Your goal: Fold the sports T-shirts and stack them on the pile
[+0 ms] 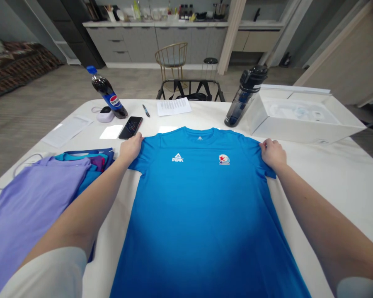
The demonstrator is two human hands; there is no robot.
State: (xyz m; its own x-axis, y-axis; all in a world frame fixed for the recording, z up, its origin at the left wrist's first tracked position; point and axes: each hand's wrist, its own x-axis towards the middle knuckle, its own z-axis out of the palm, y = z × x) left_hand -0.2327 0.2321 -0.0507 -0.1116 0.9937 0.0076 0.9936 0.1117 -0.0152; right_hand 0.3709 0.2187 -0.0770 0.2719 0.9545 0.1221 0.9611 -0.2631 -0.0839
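A blue T-shirt (202, 203) lies spread front side up on the white table (332, 190), its collar pointing away from me. White lettering sits on one side of its chest and a round coloured badge on the other. My left hand (131, 149) is closed on the edge of the left sleeve. At the opposite sleeve, my right hand (272, 154) pinches the fabric near the shoulder edge. The shirt's lower end runs out of view at the bottom. Under and beside my left forearm is a stack of folded clothes with a lavender shirt (40, 194) on top.
Beyond the left sleeve are a phone (131, 127), a cola bottle (108, 94), a small lavender case (105, 116) and a pen (146, 110). Printed papers (174, 106) lie at the far edge. A dark water bottle (245, 97) and an open white box (304, 116) stand far right.
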